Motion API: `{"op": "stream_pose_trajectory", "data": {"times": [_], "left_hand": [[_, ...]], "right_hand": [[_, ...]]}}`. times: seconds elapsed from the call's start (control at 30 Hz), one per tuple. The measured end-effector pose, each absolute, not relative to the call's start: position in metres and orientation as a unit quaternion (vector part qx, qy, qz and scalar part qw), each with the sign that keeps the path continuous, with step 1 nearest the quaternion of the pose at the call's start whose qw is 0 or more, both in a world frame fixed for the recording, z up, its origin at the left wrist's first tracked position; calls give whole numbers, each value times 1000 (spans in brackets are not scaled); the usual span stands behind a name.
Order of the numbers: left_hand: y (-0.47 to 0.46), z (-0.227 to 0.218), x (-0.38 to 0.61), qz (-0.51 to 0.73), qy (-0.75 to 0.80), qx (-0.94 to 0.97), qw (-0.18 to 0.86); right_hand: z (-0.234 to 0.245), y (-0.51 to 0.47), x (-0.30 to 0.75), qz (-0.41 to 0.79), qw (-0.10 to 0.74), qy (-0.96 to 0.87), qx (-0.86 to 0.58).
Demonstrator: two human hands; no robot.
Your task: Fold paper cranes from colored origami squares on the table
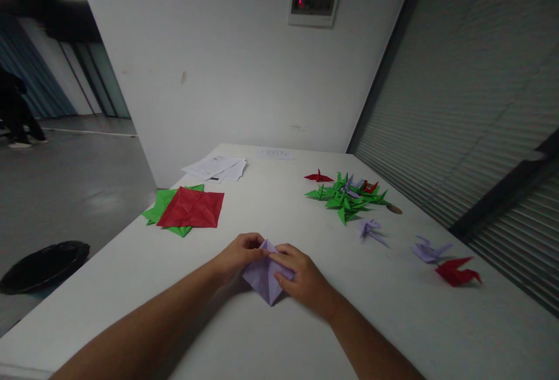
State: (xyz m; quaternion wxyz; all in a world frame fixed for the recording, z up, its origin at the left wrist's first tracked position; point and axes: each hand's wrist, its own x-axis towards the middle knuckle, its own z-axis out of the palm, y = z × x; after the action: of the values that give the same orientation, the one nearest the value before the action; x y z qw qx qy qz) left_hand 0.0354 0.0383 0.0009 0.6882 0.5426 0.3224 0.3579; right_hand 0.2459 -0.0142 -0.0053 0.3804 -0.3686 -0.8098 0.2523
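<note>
A sheet of lilac origami paper (265, 284), partly folded into a pointed diamond shape, is between my hands near the front middle of the table. My left hand (242, 255) grips its upper left edge, thumb laid across the front. From the other side my right hand (301, 272) holds the upper right part, with the thumb and fingers on the paper. One corner points down toward me and another sticks up between the fingers. Part of the folds is hidden behind both hands.
Creased red paper (192, 208) lies over green sheets (163, 204) at the left. Printed papers (218, 166) are farther back. Green folded cranes (345, 196) are heaped at the right, with lilac cranes (428, 250) and a red crane (456, 272) nearer. A black-lined bin (46, 263) stands on the floor.
</note>
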Motion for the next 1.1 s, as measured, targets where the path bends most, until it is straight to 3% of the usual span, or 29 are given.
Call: {"op": "stream_pose_trajectory", "data": {"times": [0.3,0.53,1.1], "left_hand": [[40,-1,35,377,316,532,689],[40,-4,36,369,322,555,672],[51,-27,36,298,420,671,533]], "right_hand": [[-7,-13,247,244,443,-737,-449],[-13,-6,250,449,418,-646,-455],[-19,1,254,391,420,-621,-534]]}}
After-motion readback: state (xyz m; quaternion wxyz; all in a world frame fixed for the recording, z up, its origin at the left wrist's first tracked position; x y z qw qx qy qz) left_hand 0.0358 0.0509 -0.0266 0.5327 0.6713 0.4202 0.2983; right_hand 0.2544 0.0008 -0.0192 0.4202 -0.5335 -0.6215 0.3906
